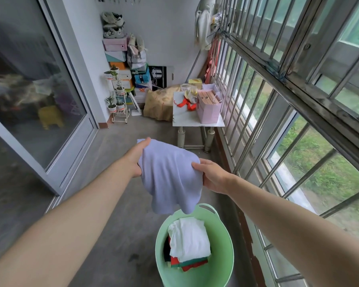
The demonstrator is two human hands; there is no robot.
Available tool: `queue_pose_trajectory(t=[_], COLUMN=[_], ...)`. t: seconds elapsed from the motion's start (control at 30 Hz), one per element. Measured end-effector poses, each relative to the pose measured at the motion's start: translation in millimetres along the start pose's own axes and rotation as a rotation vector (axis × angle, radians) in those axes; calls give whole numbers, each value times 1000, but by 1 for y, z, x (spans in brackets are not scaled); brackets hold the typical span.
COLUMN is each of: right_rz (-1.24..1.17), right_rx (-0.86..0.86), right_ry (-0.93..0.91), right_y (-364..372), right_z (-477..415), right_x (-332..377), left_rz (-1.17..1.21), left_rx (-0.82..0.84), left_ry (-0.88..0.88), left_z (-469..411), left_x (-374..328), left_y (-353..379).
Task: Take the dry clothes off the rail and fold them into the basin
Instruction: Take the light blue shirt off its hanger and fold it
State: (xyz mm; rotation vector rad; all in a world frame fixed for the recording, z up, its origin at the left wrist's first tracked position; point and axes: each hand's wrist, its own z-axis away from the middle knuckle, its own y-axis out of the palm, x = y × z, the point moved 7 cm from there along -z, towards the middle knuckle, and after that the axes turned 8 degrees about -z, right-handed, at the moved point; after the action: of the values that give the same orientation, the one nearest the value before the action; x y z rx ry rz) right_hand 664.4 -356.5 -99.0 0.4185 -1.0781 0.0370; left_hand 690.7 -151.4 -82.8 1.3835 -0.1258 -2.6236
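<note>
Lavender towel [170,175] held between both hands above green basin [222,272]
Left hand [138,160] and right hand [212,176] each grip an edge; folded white garment [189,239] lies in basin below

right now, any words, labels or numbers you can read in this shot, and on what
No text here reads clearly.
On the blue box: white letters, too blurred to read.
On the pink bag: a small mark, too small to read.
On the towel and the basin: no text shows.

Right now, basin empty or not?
Not empty: basin holds a stack of folded clothes, white on top. Lilac towel held above it, not in.
</note>
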Motion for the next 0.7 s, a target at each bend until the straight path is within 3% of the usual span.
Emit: queue_pose_trajectory(t=[0.1,0.23,0.33,0.43,0.57,0.7], right_rz=[-195,-294,-129,189,191,163], right_rx=[-91,-170,-348,-481,-389,-104], right_ry=[-34,1,-20,-64,18,79], right_y=[1,2,-11,-28,-21,-12], right_z=[-5,-11,-14,-13,-12,-14], right_x=[12,15,11,9,-6,-17], left_rz=[221,10,-138,-230,-394,-398], left_rx=[183,356,214,92,36,6], left_ry=[88,19,-82,-71,-12,123], left_z=[16,22,6,-8,-10,-16], left_x=[-15,22,47,47,43,37], left_y=[13,27,23,12,9,7])
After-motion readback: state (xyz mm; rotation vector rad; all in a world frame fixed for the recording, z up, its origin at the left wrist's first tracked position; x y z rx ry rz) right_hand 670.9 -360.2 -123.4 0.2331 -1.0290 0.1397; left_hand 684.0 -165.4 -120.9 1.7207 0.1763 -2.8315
